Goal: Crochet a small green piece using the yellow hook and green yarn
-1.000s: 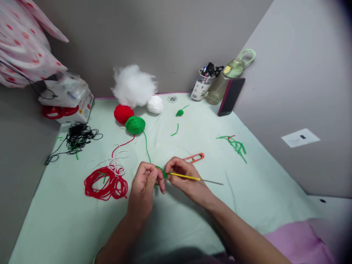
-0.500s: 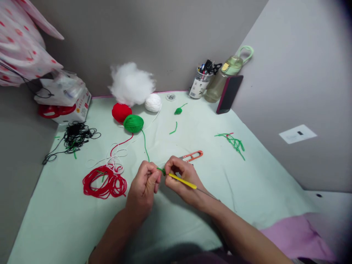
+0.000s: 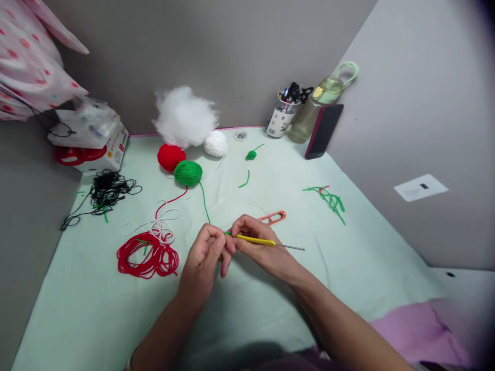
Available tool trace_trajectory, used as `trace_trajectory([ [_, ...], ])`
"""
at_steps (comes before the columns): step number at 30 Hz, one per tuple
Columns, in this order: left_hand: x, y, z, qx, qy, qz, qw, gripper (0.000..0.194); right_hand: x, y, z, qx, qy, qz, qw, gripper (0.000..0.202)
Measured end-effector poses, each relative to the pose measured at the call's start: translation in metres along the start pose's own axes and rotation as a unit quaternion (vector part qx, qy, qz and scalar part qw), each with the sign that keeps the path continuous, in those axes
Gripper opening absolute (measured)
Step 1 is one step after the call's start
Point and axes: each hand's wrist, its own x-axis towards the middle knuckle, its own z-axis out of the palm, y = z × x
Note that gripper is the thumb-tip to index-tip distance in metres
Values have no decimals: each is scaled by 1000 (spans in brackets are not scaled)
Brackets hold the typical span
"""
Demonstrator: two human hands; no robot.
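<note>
Phone [image 3: 324, 132] just beside a water bottle [image 3: 303, 123]

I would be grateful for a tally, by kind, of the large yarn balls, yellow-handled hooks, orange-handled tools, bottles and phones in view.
Large yarn balls: 3 (red ball, green ball, white ball)
Yellow-handled hook: 1, held in the right hand
Orange-handled tool: 1
Bottle: 1
Phone: 1
Total: 7

Soft, rather dim light casts a diffuse shadow on the cloth [image 3: 88, 309], and the right edge blurs darkly
</note>
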Motion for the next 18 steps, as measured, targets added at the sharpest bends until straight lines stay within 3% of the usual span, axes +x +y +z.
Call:
trace_trajectory([
  [3, -1, 0, 0, 15, -2, 9, 1000, 28, 1, 3, 4, 8, 25, -19, 999, 16],
  [9, -1, 0, -3, 31, -7, 16, 999, 33, -3, 3, 9, -127, 77, -58, 987, 10],
  [14, 1, 0, -5, 25, -27, 0, 999, 37, -2, 1, 3, -98, 77, -50, 991, 6],
  [18, 6, 0, -8, 14, -5, -17, 1000, 30, 0, -1, -3, -110, 85, -56, 989, 5],
])
